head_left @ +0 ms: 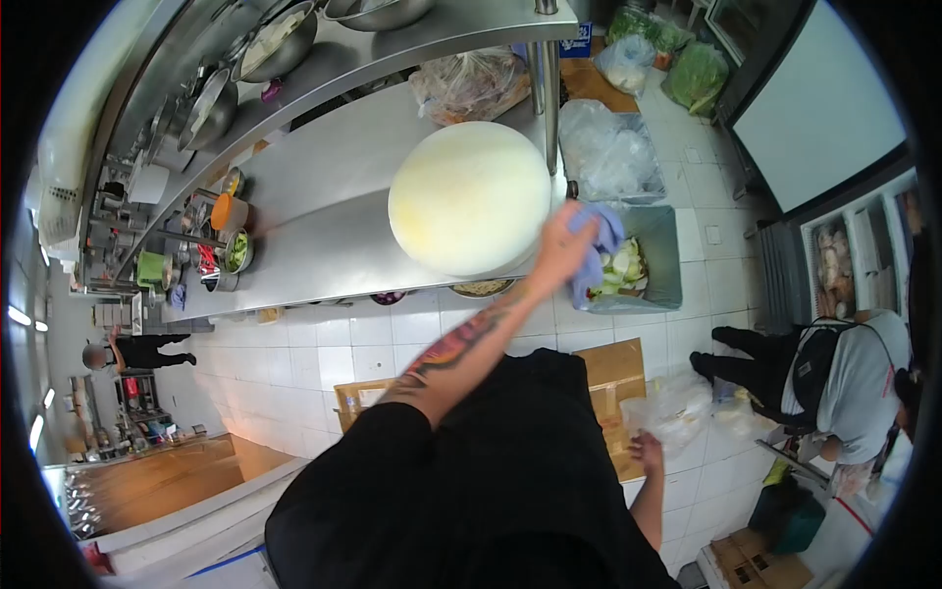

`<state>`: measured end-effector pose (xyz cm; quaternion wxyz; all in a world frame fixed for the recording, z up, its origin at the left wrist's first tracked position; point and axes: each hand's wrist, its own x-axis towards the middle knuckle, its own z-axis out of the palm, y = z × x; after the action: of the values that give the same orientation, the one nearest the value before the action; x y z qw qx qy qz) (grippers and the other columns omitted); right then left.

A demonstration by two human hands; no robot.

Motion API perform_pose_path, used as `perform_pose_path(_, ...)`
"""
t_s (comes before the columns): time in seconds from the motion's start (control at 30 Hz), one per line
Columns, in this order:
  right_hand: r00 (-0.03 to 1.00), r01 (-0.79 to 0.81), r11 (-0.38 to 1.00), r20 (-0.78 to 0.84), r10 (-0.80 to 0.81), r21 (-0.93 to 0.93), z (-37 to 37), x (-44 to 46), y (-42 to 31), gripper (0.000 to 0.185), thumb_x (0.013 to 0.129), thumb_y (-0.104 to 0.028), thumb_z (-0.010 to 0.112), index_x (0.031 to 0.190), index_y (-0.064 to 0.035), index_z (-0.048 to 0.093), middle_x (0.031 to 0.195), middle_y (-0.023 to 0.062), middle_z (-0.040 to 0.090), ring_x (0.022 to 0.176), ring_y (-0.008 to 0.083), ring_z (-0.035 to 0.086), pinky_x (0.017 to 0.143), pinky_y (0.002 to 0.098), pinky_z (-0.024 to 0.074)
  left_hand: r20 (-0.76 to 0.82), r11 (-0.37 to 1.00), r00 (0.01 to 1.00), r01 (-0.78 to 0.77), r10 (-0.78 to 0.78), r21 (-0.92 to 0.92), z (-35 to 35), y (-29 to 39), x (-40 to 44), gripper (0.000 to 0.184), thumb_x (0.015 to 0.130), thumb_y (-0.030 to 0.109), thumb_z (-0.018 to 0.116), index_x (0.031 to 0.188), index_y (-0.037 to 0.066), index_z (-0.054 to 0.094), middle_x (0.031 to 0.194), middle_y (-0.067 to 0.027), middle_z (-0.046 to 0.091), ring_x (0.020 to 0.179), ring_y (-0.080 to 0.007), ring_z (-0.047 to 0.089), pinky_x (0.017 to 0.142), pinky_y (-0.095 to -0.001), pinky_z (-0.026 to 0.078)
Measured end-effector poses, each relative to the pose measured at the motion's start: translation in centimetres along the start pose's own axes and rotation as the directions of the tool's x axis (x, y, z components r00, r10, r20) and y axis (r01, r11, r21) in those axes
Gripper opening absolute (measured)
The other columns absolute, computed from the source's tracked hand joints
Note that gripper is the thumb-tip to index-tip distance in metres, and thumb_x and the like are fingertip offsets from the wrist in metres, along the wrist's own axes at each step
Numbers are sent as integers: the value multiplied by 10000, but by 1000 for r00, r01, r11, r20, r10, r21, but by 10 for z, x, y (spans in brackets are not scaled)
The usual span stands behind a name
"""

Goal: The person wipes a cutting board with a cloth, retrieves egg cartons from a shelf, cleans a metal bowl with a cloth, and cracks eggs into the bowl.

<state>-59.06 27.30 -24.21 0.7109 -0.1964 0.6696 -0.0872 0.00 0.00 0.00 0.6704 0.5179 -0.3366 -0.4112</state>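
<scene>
My left hand (569, 245), at the end of a tattooed forearm, grips a crumpled blue-purple cloth (601, 236) at the right end of the steel counter (324, 196). Just left of that hand lies a large round white board (469, 199), with a faint yellow patch on its lower left. Below the cloth's side stands a grey-green bin (665, 257) holding pale green vegetable scraps (620, 267). Low on the right, my right hand (646, 452) hangs with its fingers apart and nothing visible in it, close to a clear plastic bag (675, 407).
Metal bowls (278, 47) sit on the upper steel shelf (442, 37), held by a post (551, 108). Cardboard (610, 388) lies on the tiled floor. A person in a grey shirt (852, 383) bends at the right; another person (147, 351) stands far left. Food containers (228, 211) line the counter's left.
</scene>
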Motion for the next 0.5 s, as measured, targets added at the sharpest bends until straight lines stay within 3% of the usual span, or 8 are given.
perform_pose_path(0.03,996,-39,992,-81,29,-124,18,-11,0,546,985,-494,635,1347,-92,562,1081,108,705,775,218,711,547,356,557,-33,850,992,-89,124,519,27,41,-2,356,968,340,666,1216,87,698,1040,-109,706,985,-190,621,926,-355,494)
perform_pose_path(0.13,971,8,1000,-237,-15,-28,30,-63,32,444,1036,-444,584,1306,-93,593,1028,99,704,728,197,690,582,340,540,-177,780,976,14,124,625,-83,80,63,324,985,299,597,1139,27,684,961,-135,719,887,-239,683,794,-382,534)
perform_pose_path(0.17,965,4,1000,-262,-5,-5,31,-73,44,458,1041,-444,573,1326,-86,584,1031,101,704,732,206,693,591,344,545,-139,765,989,123,-44,632,-136,82,84,424,1006,360,536,1217,18,668,1141,-179,709,1091,-293,666,939,-417,508)
perform_pose_path(0.2,974,21,999,-226,-14,27,24,-70,74,477,1041,-450,564,1343,-80,572,1035,105,703,751,217,696,593,351,549,-48,290,989,5,142,957,-216,34,113,523,1014,447,478,1333,62,632,1449,-202,559,1408,-380,452,1141,-519,365)
perform_pose_path(0.27,978,12,1000,-211,-12,-1,28,-92,91,513,1038,-463,547,1367,-69,550,1052,117,700,785,239,698,605,375,557,-262,-27,959,261,-111,965,-215,72,69,620,995,599,453,1519,270,485,1684,-163,216,1538,-499,111,1186,-709,153)
perform_pose_path(0.3,973,-7,999,-233,-5,-51,37,-115,89,529,1036,-470,539,1374,-63,541,1065,126,699,802,249,698,616,392,562,-247,-23,963,246,-107,969,-205,84,50,620,995,599,453,1519,270,485,1684,-163,216,1538,-499,111,1186,-709,153)
perform_pose_path(0.37,957,-48,998,-287,33,-47,45,-131,93,540,1034,-472,535,1385,-62,533,1084,133,699,814,256,699,631,409,564,147,-265,988,-132,40,955,-201,90,34,641,985,575,521,1561,316,410,1622,-211,281,1489,-498,223,1148,-682,290)
perform_pose_path(0.5,935,-106,992,-348,75,-71,64,-147,84,528,1038,-460,530,1385,-63,537,1109,139,701,822,256,702,634,405,563,363,-226,931,-344,46,911,-219,82,72,604,961,493,608,1481,207,495,1451,-246,441,1326,-464,448,990,-601,494)
